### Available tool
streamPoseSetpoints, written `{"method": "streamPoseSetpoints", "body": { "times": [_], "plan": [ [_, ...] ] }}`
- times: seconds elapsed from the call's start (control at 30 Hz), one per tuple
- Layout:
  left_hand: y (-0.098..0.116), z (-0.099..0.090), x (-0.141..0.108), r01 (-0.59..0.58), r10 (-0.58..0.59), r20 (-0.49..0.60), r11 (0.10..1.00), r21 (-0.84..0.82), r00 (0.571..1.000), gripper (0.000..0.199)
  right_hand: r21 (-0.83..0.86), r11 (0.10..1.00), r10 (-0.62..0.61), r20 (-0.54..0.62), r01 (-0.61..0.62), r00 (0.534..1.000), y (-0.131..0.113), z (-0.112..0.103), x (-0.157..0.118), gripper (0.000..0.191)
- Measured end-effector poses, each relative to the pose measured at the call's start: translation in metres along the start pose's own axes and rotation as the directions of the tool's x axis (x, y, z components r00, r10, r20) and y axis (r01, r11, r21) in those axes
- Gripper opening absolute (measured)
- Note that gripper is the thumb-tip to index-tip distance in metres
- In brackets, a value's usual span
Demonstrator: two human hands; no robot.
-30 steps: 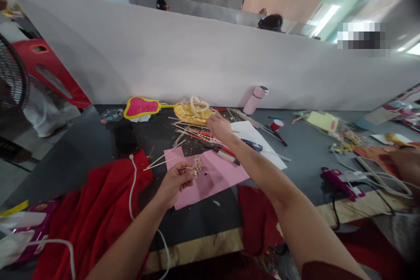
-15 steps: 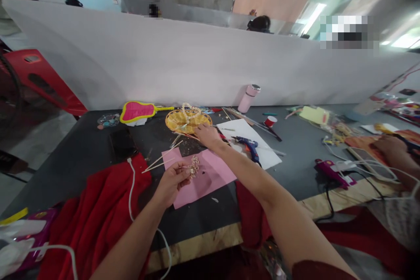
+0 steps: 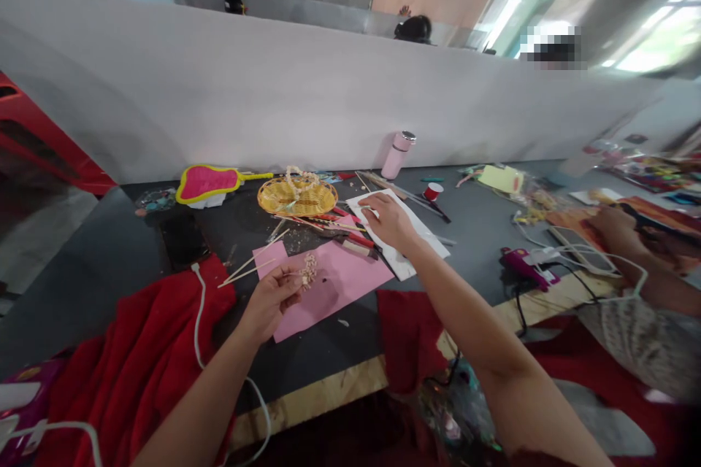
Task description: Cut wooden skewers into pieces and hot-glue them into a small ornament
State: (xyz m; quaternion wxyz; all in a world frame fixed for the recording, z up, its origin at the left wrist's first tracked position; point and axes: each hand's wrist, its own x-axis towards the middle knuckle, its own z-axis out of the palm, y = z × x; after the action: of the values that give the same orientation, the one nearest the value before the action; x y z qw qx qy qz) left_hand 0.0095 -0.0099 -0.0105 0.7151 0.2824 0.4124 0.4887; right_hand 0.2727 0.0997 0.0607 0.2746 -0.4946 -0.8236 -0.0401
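- Partition point(image 3: 230, 95): pale, upright, along the far edge of the table.
- Table point(image 3: 471, 233): dark top, pale trim at the near edge.
- Cloth point(image 3: 147, 321): red, bunched, over the near edge at left.
- Pink paper point(image 3: 328, 306): flat, close to the near edge.
- Basket point(image 3: 312, 201): woven, yellow, upright near the far edge; beaded loop above it.
- White paper point(image 3: 404, 270): flat, right of the pink paper, partly under the right arm.
- Paddle-shaped piece point(image 3: 207, 181): pink, yellow border, by the far edge, left of the basket.
- Right hand point(image 3: 390, 222): above the white paper, fingers loosely bent, part-open; whether anything thin lies between the fingertips, cannot be told.
- Left hand point(image 3: 272, 299): nearly closed, thumb and fingers pinching the cluster; placed over the pink paper's left part.
- Bottle point(image 3: 397, 157): pink, standing against the partition.
- Cluster point(image 3: 309, 270): small pale pieces, in the left fingers, above the pink paper.
- Spool point(image 3: 433, 192): red and white, right of the bottle, toward the far edge.
- Sticks point(image 3: 252, 270): thin, pale, left of the pink paper, partly across it.
- Stage, as judged: cluster kept ready in one hand, the other reaching among the supplies.
- Handling, as judged: any move of the cluster calls for a light, steady pinch, sparing the small pieces.
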Motion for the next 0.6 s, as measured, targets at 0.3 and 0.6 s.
{"method": "streamPoseSetpoints", "body": {
  "times": [0.3, 0.6],
  "plan": [
    [0.001, -0.001, 0.0, -0.021, 0.021, 0.008, 1.0, 0.015, 1.0, 0.033, 0.235, 0.965, 0.11, 0.056, -0.12, 0.992, -0.014, 0.01, -0.056, 0.019],
    [0.003, 0.002, 0.0, 0.009, -0.009, -0.006, 1.0, 0.021, 1.0, 0.033, -0.115, 0.863, 0.503, 0.127, -0.491, 0.855, 0.047, -0.002, -0.087, 0.02]
  ]
}}
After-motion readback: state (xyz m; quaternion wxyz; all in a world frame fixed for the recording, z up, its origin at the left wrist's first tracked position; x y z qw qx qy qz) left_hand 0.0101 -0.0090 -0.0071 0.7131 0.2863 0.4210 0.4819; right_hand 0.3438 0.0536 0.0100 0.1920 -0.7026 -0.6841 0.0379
